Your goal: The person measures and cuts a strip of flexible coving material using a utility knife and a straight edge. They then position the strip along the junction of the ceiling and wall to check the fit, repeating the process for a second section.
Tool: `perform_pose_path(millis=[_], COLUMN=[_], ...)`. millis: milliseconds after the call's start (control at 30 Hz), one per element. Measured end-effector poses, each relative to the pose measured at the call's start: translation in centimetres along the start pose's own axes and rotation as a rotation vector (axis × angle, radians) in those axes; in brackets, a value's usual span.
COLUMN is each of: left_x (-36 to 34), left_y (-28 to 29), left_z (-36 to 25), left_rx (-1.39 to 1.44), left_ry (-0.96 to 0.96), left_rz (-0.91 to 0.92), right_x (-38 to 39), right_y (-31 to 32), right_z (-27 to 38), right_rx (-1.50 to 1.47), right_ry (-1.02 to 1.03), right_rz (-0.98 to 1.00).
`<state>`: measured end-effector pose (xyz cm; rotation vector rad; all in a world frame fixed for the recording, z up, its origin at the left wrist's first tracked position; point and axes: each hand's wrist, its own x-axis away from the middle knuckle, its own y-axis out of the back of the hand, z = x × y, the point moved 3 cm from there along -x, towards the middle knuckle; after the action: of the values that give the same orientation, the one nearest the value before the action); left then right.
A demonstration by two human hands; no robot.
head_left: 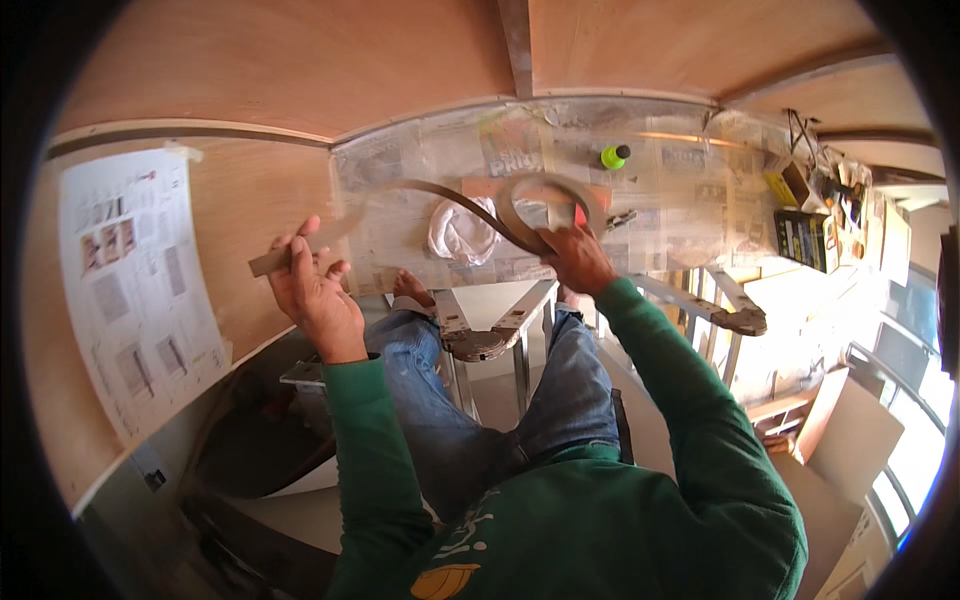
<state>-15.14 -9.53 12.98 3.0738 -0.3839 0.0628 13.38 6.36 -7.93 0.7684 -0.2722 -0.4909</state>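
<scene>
While the left hand closes its fingers on the free end of a brown edging strip, the right hand grips its coiled part above the newspaper-covered workbench, near a white rag.

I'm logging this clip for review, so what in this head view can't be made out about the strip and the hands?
- Right hand: its fingers cover the strip coil where they meet, so the grip is hidden.
- Left hand: seen from its back; the palm side on the strip end is hidden.
- Clutter at the table's right end: too small and bent by the fisheye rim.
- Newspaper sheets: print blurred.
</scene>
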Motion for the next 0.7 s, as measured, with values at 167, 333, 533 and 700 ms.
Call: perform_pose_path(millis=[167, 333, 533, 700], left_x=[-2.1, -4.7, -7.1, -10.2], left_y=[-3.9, -5.1, -5.8, -5.1], left_z=[3.6, 11.0, 13.7, 14.3], left_rx=[-0.291, -0.326, -0.44, -0.317], left_ry=[-0.294, -0.42, -0.563, -0.369], left_rz=[0.252, 0.325, 0.272, 0.276], right_x=[-8.5, -12.8, -10.6, -10.3], right_y=[-8.2, -13.1, -17.4, -20.3], right_z=[-6.7, -11.6, -13.2, -14.2], right_rx=[0.279, 0.431, 0.396, 0.403], right_ry=[0.011, -0.214, -0.3, -0.488], right_rz=[0.0, -0.211, -0.185, -0.287])
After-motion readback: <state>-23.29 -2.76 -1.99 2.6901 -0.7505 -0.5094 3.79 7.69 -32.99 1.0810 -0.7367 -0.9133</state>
